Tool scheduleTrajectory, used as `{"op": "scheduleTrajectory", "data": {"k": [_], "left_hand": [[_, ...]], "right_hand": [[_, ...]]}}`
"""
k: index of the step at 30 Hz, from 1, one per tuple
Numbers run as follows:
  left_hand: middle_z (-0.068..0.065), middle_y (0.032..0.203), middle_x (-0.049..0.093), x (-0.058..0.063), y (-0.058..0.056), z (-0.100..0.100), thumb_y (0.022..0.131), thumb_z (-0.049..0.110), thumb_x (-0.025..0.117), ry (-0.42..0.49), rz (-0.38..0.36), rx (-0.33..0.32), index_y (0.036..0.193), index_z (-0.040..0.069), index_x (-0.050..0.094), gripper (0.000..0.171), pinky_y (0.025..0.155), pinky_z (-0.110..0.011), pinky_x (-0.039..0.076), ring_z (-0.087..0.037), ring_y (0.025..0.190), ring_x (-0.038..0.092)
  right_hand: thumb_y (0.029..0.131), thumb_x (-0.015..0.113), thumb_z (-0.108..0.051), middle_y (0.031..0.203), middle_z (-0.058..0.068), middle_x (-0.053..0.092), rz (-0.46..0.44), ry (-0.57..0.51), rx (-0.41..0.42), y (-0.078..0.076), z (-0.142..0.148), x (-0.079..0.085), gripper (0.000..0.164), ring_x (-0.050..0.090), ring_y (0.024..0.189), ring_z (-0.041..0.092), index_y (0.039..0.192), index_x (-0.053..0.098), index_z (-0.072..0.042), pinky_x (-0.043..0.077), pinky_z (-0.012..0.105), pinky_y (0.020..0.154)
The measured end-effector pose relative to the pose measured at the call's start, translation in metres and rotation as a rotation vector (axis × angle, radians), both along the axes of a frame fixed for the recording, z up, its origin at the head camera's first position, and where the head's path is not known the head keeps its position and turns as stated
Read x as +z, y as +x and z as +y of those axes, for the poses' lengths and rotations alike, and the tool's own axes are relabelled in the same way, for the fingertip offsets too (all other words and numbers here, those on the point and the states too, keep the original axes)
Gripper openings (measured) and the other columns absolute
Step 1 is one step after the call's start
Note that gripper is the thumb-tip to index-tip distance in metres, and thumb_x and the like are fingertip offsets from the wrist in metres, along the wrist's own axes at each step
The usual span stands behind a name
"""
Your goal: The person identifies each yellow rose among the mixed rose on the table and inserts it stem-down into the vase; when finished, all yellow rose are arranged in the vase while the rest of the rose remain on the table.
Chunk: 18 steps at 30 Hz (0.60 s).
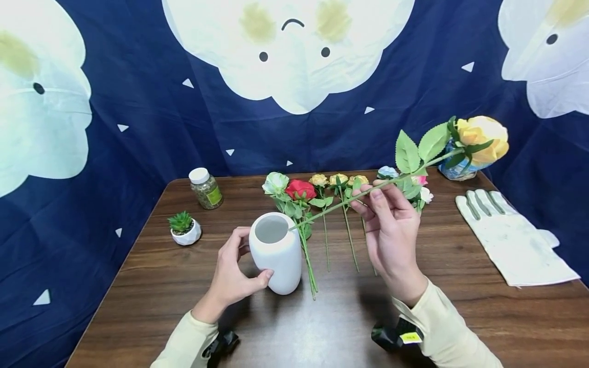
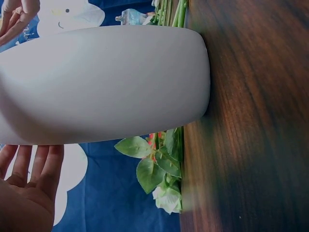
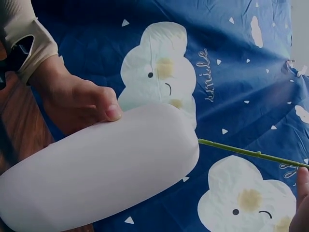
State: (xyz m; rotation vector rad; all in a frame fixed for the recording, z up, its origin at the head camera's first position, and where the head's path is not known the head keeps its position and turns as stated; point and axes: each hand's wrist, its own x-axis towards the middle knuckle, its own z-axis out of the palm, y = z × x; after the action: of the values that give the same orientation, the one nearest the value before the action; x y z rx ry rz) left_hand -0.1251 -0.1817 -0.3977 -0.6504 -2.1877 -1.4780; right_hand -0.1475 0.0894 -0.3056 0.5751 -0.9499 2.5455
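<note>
Over the bench, yellow rose slanted, pinched in right hand; bloom up-right, stem end down-left at rim of white vase. Left hand gripped vase, mouth up.

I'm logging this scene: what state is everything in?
White vase: open, gripped by left hand
Large yellow rose: slanting, stem pinched by right hand
Red rose: lying
Pale flower: lying
Small yellow roses: lying
Clear jar: upright, lidded
Succulent: upright, potted
White glove: lying flat
Blue container: partly hidden
Blue flower: partly hidden
</note>
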Motion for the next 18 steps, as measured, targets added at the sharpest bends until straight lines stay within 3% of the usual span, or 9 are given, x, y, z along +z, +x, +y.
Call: {"op": "scheduleTrajectory", "data": {"k": [10,18], "left_hand": [[-0.013,0.115,0.065,-0.001,-0.001,-0.001,0.064,0.012,0.083,-0.004,0.021,-0.007,0.125,-0.003,0.056,0.068,0.087,-0.021,0.058,-0.01,0.103,0.065],[-0.011,0.116,0.065,0.001,0.0,0.0,0.064,0.011,0.083,-0.009,0.009,-0.006,0.125,-0.002,0.056,0.068,0.088,-0.024,0.059,-0.01,0.104,0.065]], "right_hand": [[0.095,0.072,-0.006,0.096,0.006,0.077,0.058,0.058,0.001,-0.003,-0.017,0.004,0.009,0.074,0.09,0.018,0.104,0.074,-0.005,0.062,0.028,0.08],[0.095,0.072,-0.008,0.094,0.004,0.078,0.02,0.129,-0.003,-0.007,-0.029,0.002,0.007,0.075,0.088,0.017,0.102,0.074,-0.008,0.063,0.029,0.082]]}}
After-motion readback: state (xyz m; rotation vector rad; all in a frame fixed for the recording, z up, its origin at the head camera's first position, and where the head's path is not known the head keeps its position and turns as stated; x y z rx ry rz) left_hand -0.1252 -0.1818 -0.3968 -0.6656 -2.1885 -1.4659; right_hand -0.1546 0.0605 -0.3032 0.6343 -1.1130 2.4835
